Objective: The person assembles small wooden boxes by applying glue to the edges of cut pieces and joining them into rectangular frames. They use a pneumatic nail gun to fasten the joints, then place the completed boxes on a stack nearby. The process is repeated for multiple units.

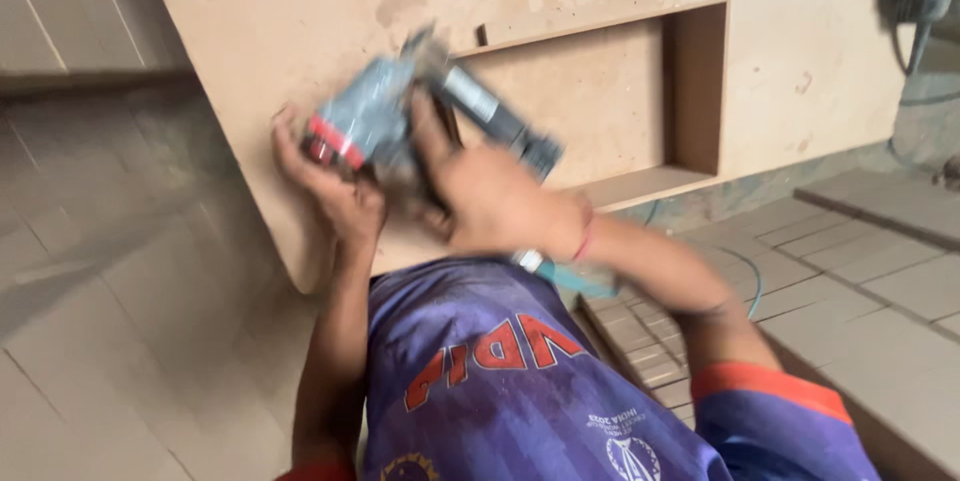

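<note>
**Nail gun held against board, both hands engaged**

Nail gun, grey with a red band at one end, is seen raised in front of a large pale wooden board. The tool is blurred by motion, so fine detail cannot be made out. It is tilted, with the red-banded end lower left and a long dark magazine running to the lower right.

The left hand is closed around the red-banded end of the tool from below, fingers wrapped upward over it. The right hand is clenched on the middle of the tool body, the back of the hand turned toward the camera. A red thread is worn at the right wrist. Both grips are therefore occupied by the same tool.

A rectangular recess is cut into the board, just right of the tool; the magazine tip overlaps its left edge. The board leans at an angle on a tiled floor. A thin hose is seen trailing across the tiles behind the right forearm. A purple shirt with red sleeve trim fills the lower frame.
</note>
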